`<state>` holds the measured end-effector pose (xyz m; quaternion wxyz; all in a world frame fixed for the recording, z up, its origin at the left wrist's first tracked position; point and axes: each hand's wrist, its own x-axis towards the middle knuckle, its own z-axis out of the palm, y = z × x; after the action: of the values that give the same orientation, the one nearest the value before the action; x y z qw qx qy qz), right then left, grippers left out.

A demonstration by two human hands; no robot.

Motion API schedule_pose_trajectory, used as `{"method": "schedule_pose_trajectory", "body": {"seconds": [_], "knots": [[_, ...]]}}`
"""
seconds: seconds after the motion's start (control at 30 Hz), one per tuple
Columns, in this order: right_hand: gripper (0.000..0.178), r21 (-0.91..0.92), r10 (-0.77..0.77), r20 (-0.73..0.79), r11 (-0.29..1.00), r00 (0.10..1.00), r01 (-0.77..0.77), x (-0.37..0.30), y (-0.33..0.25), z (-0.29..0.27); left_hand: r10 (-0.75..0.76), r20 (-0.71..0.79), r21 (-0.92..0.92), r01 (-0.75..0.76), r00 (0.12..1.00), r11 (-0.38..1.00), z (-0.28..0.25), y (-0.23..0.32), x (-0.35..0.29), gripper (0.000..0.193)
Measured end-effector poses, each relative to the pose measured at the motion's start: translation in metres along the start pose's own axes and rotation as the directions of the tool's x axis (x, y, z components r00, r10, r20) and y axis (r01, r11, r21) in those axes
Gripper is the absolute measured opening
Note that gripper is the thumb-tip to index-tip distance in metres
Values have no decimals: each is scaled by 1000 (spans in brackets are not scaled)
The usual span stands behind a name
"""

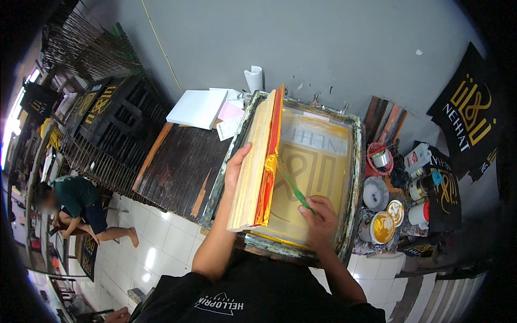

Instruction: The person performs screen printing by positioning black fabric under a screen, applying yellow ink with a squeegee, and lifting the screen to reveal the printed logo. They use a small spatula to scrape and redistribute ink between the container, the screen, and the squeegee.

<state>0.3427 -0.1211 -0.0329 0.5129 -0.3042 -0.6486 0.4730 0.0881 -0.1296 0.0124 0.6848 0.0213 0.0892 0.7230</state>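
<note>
My left hand (236, 161) grips a long wooden squeegee (252, 167) from its left side and holds it tilted over the screen. Yellow ink (270, 164) is smeared along the squeegee's red blade, thickest near the middle. Between the fingers of my right hand (322, 219) is a slim green spatula (296, 191), its far end at the inky blade. Below both hands lies a screen-printing frame (356, 161) with a paint-stained rim. Its yellowish mesh (301, 215) bears a calligraphic design, partly hidden by the squeegee.
An open tub of yellow ink (383, 229), its lid (396, 211), and several jars and bottles stand to the right. A paper stack (197, 109) lies on the dark table (183, 156) at left. Printed black fabric (467, 102) hangs far right. Another person (78, 199) sits at far left.
</note>
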Motion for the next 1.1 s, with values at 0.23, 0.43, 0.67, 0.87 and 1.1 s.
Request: {"method": "schedule_pose_trajectory", "body": {"seconds": [0.23,0.43,0.67,0.87,1.1], "knots": [[23,24,284,-168,959,944,-284,15,8,-52,295,-24,286,-277,955,918,13,31,-36,44],[27,14,378,-331,918,865,-396,59,7,-98,506,-68,527,-400,860,750,35,66,-75,44],[34,-631,225,-317,675,921,-382,109,36,-85,498,20,427,-458,867,780,29,90,-80,42],[31,-749,196,-392,500,899,-436,142,72,-40,487,2,358,-455,873,815,17,115,-86,46],[41,-795,238,-394,396,888,-459,141,73,-9,485,13,395,-450,874,801,7,150,-97,48]]}}
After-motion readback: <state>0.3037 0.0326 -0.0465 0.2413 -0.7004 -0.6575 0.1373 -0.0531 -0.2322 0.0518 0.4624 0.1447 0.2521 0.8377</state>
